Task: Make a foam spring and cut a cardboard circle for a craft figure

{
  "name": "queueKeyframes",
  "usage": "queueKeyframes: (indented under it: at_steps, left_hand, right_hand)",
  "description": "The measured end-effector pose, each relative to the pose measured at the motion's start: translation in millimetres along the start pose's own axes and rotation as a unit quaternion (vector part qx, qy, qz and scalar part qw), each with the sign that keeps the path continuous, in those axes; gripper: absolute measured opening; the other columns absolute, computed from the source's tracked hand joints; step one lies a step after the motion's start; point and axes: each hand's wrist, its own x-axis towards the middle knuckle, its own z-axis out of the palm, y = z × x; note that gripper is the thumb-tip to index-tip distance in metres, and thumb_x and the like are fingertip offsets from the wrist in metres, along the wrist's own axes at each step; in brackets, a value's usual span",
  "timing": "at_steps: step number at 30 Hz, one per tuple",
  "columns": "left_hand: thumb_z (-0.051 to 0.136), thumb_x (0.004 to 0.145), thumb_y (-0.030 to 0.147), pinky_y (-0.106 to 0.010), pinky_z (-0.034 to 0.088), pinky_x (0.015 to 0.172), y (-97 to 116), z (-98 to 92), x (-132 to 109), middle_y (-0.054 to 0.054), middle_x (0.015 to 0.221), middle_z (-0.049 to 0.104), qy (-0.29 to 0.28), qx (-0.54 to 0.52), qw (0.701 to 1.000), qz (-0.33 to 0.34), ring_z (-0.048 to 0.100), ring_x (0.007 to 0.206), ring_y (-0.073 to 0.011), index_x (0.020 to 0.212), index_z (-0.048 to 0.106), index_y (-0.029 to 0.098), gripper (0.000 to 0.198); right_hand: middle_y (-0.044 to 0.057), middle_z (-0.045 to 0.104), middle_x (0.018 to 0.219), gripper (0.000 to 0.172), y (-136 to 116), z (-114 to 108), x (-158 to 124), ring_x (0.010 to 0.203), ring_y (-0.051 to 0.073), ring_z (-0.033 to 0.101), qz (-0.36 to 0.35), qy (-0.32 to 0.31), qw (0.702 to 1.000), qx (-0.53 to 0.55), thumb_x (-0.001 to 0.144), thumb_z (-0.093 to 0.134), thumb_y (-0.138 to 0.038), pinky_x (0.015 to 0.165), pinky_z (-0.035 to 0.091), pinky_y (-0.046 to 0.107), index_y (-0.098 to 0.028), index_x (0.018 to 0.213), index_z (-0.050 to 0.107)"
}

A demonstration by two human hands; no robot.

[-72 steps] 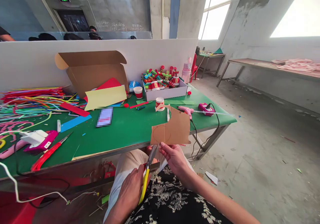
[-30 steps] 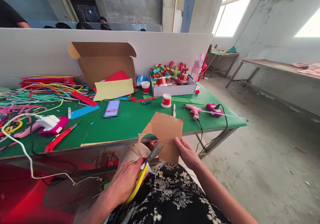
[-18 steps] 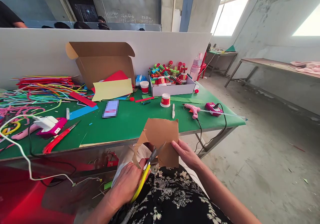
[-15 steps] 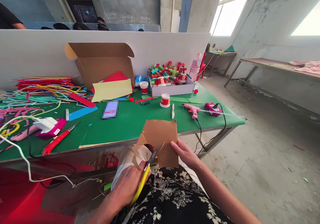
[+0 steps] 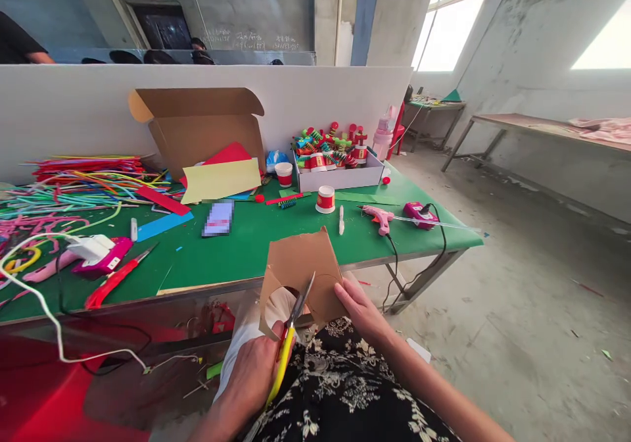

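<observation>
My left hand is closed round yellow-handled scissors. The blades point up and away, lying over a piece of brown cardboard. On its left side the cardboard has a curved, cut-out opening, and a faint round outline shows on its right part. The fingers of my right hand pinch the right edge of the cardboard, thumb on top. Both hands are above my lap, just in front of the table edge. Most fingers of my left hand are hidden under the scissor handles.
On the green table lie a pink glue gun, a paper cup, a phone, a red-handled tool and pipe cleaners. A white box holds colourful figures. Cables hang off the front edge.
The cardboard has turned anticlockwise and shifted slightly left, so the round outline now shows. My right hand has tilted with it; the scissors have moved slightly left.
</observation>
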Motion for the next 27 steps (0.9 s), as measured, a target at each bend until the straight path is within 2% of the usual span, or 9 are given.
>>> queueKeyframes:
  at_steps: [3, 8, 13, 19, 23, 27]
  left_hand:
    - [0.030, 0.096, 0.030, -0.030, 0.040, 0.060, 0, -1.9, -1, -0.010, 0.069, 0.069, 0.000, -0.011, 1.000, 0.009, 0.071, 0.073, -0.0274, 0.109, 0.057, 0.015, 0.033]
    - [0.031, 0.095, 0.030, -0.031, 0.040, 0.062, -6, -7.9, -3, -0.011, 0.079, 0.071, 0.028, -0.015, 0.999, 0.036, 0.070, 0.078, -0.0278, 0.109, 0.056, 0.018, 0.032]
    - [0.030, 0.096, 0.035, -0.032, 0.037, 0.060, -1, -11.6, -5, -0.010, 0.074, 0.071, 0.001, -0.021, 1.000, 0.013, 0.070, 0.074, -0.0286, 0.108, 0.056, 0.017, 0.034]
    - [0.033, 0.095, 0.037, -0.028, 0.036, 0.057, -7, 9.3, -5, -0.005, 0.072, 0.069, 0.011, -0.018, 0.999, 0.026, 0.070, 0.072, -0.0247, 0.103, 0.056, 0.022, 0.028]
    - [0.040, 0.094, 0.036, -0.027, 0.036, 0.057, -10, 22.6, -4, -0.007, 0.074, 0.068, 0.018, -0.071, 0.996, 0.042, 0.069, 0.072, -0.0239, 0.098, 0.056, 0.020, 0.023]
    - [0.041, 0.093, 0.037, -0.027, 0.039, 0.057, -10, 29.4, -4, -0.007, 0.073, 0.066, 0.031, -0.113, 0.992, 0.054, 0.066, 0.067, -0.0214, 0.099, 0.056, 0.019, 0.024]
  right_hand:
    - [0.004, 0.069, 0.104, 0.050, 3, -2, 0, 0.099, 0.024, 0.061, -0.004, 0.005, 1.000, -0.017, 0.077, 0.061, -0.066, 0.094, 0.046, 0.037, -0.028, 0.109, 0.070]
    - [0.005, 0.071, 0.101, 0.050, -3, -7, 2, 0.091, 0.024, 0.063, 0.037, -0.046, 0.998, -0.008, 0.075, 0.063, -0.065, 0.083, 0.050, 0.037, -0.028, 0.107, 0.071]
    - [0.004, 0.070, 0.099, 0.050, -2, -7, 2, 0.092, 0.024, 0.062, 0.000, -0.043, 0.998, -0.038, 0.076, 0.061, -0.066, 0.088, 0.048, 0.037, -0.027, 0.106, 0.071]
    - [0.004, 0.070, 0.093, 0.047, -6, -15, 0, 0.089, 0.024, 0.060, -0.014, -0.066, 0.993, -0.098, 0.079, 0.060, -0.063, 0.085, 0.048, 0.037, -0.024, 0.102, 0.072]
    - [0.004, 0.069, 0.099, 0.051, -8, -15, -1, 0.091, 0.023, 0.062, 0.004, -0.086, 0.995, -0.053, 0.080, 0.057, -0.065, 0.089, 0.047, 0.037, -0.025, 0.110, 0.070]
    - [0.005, 0.070, 0.097, 0.049, -9, -14, -1, 0.093, 0.024, 0.062, 0.002, -0.081, 0.996, -0.049, 0.079, 0.059, -0.064, 0.091, 0.047, 0.039, -0.025, 0.107, 0.071]
